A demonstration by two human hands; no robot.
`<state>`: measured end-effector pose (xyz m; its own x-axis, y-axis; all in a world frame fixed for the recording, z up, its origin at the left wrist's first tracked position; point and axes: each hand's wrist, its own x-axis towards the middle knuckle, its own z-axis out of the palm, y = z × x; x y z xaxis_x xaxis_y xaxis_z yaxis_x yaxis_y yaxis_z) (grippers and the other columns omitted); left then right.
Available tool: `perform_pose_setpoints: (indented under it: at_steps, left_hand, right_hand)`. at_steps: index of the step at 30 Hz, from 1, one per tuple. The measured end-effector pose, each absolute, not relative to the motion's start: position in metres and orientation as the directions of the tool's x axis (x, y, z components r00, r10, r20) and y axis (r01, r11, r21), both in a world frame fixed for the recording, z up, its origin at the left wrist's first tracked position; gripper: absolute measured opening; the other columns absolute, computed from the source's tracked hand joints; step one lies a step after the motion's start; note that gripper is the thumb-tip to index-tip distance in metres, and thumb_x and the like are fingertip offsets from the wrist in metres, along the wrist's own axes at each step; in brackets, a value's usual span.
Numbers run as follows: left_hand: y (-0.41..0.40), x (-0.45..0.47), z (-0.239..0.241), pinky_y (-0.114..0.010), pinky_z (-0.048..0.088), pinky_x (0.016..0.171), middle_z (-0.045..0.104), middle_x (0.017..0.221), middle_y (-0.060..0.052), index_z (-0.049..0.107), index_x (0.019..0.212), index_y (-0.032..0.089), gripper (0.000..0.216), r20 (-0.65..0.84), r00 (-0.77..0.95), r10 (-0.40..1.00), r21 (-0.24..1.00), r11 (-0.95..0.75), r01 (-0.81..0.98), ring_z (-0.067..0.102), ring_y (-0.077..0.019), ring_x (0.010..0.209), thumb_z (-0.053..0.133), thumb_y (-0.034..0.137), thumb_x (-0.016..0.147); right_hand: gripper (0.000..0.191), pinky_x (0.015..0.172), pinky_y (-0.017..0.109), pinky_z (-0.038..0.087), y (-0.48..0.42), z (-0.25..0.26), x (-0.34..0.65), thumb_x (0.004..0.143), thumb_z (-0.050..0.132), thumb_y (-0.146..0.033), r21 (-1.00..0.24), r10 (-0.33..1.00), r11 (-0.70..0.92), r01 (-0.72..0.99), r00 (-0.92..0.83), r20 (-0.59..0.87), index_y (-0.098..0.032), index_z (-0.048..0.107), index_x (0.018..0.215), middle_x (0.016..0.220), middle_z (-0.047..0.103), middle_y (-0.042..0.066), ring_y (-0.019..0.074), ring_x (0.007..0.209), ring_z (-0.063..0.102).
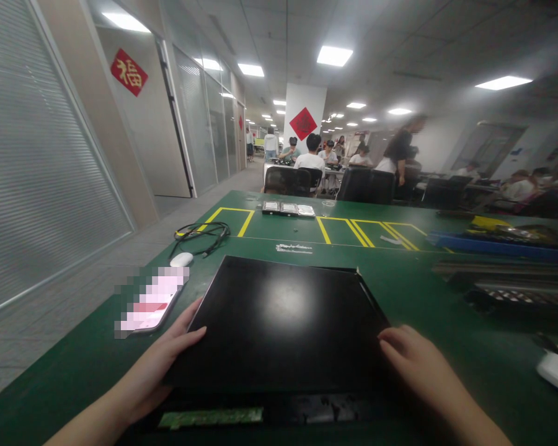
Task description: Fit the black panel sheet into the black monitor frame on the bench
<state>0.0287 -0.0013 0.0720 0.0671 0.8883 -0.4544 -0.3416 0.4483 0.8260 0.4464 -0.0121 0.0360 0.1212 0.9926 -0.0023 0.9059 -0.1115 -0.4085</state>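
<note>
A flat black screen panel (279, 334) with a glossy patch of reflected light lies before me, its near edge raised. My left hand (162, 359) grips its left edge, thumb on the front face and fingers partly hidden behind. At the right edge, my right hand (411, 353) is closed, thumb against the panel's side. Beneath the panel shows a dark frame (339, 406), with one corner sticking out at the far right. A green circuit board strip (214, 417) runs along the near side, under the panel's lower edge.
Left on the green table (413, 291) are a phone (155, 303), a white rounded object (181, 259) and a coiled black cable (202, 234). Drive-like boxes (288, 209) stand at the back among yellow tape lines. A blue tray (502, 243) holds parts at right. People sit beyond.
</note>
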Motion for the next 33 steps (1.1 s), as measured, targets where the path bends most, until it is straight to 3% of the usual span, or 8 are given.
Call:
perform_pose_setpoints:
  at_steps: [16,26,29,33]
  left_hand:
    - [-0.001,0.032,0.069,-0.043,0.060,0.078,0.064,0.135,-0.004,0.026,0.150,0.041,0.085,-0.498,0.001,0.867,0.818,0.471,-0.331,0.075,-0.0325,0.091,0.069,0.030,0.077]
    - [-0.003,0.033,0.073,-0.042,0.058,0.081,0.070,0.127,-0.005,0.024,0.150,0.039,0.088,-0.451,0.033,0.892,0.835,0.435,-0.337,0.075,-0.0306,0.091,0.071,0.029,0.076]
    - [-0.002,0.031,0.073,-0.041,0.058,0.081,0.069,0.128,-0.005,0.029,0.148,0.038,0.089,-0.424,0.019,0.906,0.857,0.407,-0.317,0.073,-0.0317,0.095,0.075,0.032,0.072]
    - [0.005,0.021,0.059,-0.042,0.056,0.087,0.065,0.135,-0.007,0.048,0.138,0.032,0.076,-0.333,-0.039,0.942,0.915,0.313,-0.253,0.065,-0.0360,0.113,0.078,0.037,0.067]
  right_hand:
    - [0.034,0.081,0.033,0.047,-0.012,0.037,0.445,0.085,0.043,-0.042,-0.404,0.993,-0.106,0.909,0.115,-0.002,-0.023,0.071,0.092,0.095,0.064,0.007,0.0210,0.088,0.064]
    - [0.033,0.081,0.034,0.047,-0.012,0.037,0.445,0.085,0.043,-0.042,-0.422,0.993,-0.104,0.901,0.117,0.007,-0.024,0.071,0.091,0.096,0.065,0.007,0.0221,0.090,0.063]
    - [0.032,0.080,0.033,0.047,-0.011,0.038,0.446,0.085,0.043,-0.042,-0.425,0.992,-0.101,0.899,0.123,0.024,-0.025,0.070,0.089,0.094,0.066,0.006,0.0219,0.088,0.063]
    - [0.032,0.079,0.033,0.046,-0.010,0.039,0.446,0.085,0.043,-0.041,-0.423,0.991,-0.104,0.900,0.129,0.031,-0.025,0.070,0.086,0.091,0.066,0.006,0.0218,0.087,0.063]
